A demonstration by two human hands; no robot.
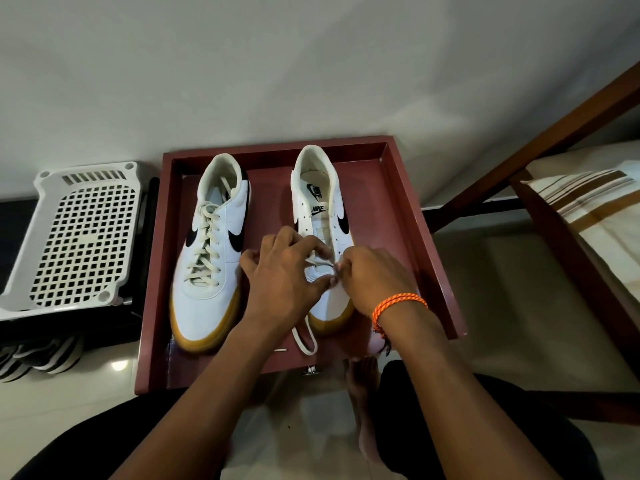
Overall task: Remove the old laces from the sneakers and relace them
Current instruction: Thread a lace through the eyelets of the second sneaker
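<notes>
Both sneakers sat toes-toward-the-person in a maroon tray [408,216] at mid-frame, likely to keep the pair together. The left-of-frame sneaker [211,258] was fully laced. The right-of-frame sneaker [320,209] showed bare upper eyelets. Over its toe end, the left hand [280,275] and right hand [372,277] each kept a pinching grip on the cream lace [320,264], apparently working the lowest eyelets. A loop of slack trailed below the toe.

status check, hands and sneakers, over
Left hand and right hand both pinching the cream lace at the right sneaker low eyelets. Left sneaker fully laced. Nothing blocking.
</notes>
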